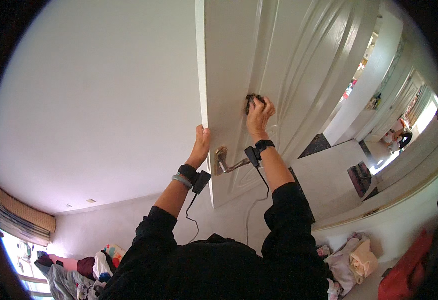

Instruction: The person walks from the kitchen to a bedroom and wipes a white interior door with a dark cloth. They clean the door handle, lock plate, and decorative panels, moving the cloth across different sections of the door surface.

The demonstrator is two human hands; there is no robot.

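Observation:
A white panelled door point(230, 75) with raised moulded curves stands ajar before me. My left hand point(202, 141) grips the door's narrow vertical edge, thumb on the near side. Higher up, my right hand point(260, 114) presses a dark wad point(249, 98) against the door's face; whether it is cloth or a scouring pad I cannot tell. Below the hands a worn metal lever handle point(234, 164) sticks out from its plate. Each wrist bears a black strap with a small box and cable, and a pale bangle point(182, 181) rings the left forearm.
A plain white wall point(99, 93) fills the left. Clothes point(65, 279) are heaped at lower left by a window with a woven blind point(27, 210). Folded cloths point(350, 258) and a red item point(406, 266) lie at lower right. Through the doorway, a dark mat point(361, 179) lies on a pale floor.

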